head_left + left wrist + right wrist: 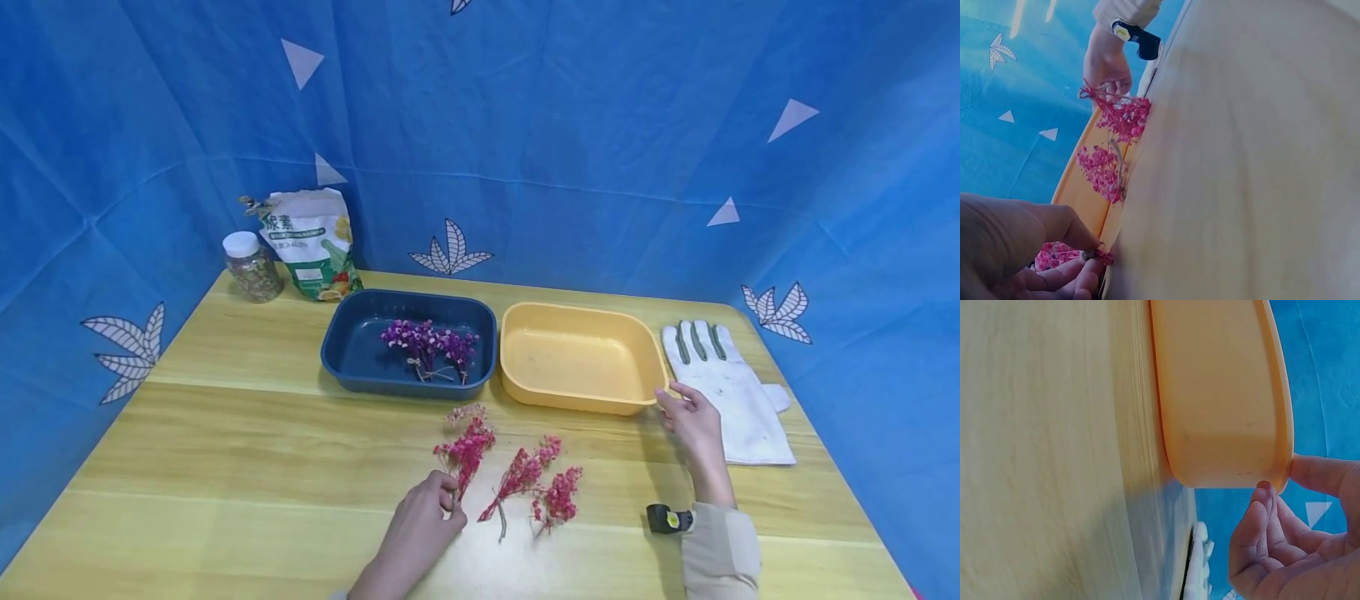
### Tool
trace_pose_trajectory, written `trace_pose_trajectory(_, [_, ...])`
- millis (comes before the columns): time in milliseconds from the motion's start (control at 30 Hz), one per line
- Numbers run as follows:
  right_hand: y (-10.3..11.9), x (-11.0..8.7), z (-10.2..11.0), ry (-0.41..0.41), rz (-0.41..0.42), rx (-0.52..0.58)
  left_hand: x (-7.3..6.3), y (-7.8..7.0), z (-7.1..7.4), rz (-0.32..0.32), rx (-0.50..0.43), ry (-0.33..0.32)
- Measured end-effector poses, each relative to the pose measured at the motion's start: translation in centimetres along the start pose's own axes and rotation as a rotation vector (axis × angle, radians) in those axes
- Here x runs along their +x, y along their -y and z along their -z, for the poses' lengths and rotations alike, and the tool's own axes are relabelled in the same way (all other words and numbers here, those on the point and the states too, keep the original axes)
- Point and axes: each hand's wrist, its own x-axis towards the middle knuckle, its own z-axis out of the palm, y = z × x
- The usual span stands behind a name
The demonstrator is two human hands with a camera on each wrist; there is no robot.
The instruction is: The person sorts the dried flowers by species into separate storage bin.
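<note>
My left hand pinches the stems of a pink dried flower bunch between thumb and fingers, low over the table. Two more pink bunches, one and another, lie to its right. My right hand holds the front right corner of the yellow basin, thumb and fingertips on its rim; the right wrist view shows this grip up close. Inside the yellow basin only its bare floor shows. Left of it stands a dark blue basin holding small purple flower bunches.
White gloves with green-edged fingers lie at the right, beside my right hand. At the back left stand a white-lidded jar and a printed bag. A blue cloth hangs behind the wooden table.
</note>
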Motion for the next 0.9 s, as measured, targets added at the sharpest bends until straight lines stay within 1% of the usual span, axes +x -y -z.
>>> trace_pose_trajectory(267, [-0.1, -0.1, 0.0, 0.009, 0.002, 0.015, 0.0, 0.1, 0.7, -0.006, -0.134, 0.016])
trace_pose_trajectory(433, [0.0, -0.1, 0.0, 0.012, 0.002, 0.028, 0.2, 0.1, 1.0, -0.045, -0.172, 0.003])
trace_pose_trajectory(567, [0.0, 0.0, 0.1, 0.013, -0.003, 0.031, 0.5, -0.1, 1.5, -0.085, -0.207, 0.006])
trace_pose_trajectory(733, [0.0, 0.0, 0.1, 0.018, -0.007, 0.04, 1.5, -0.7, 2.4, -0.118, -0.185, -0.013])
trace_pose_trajectory(900, [0.0, 0.0, 0.1, 0.009, -0.006, 0.045, 3.1, -1.7, 3.2, -0.179, -0.164, -0.034])
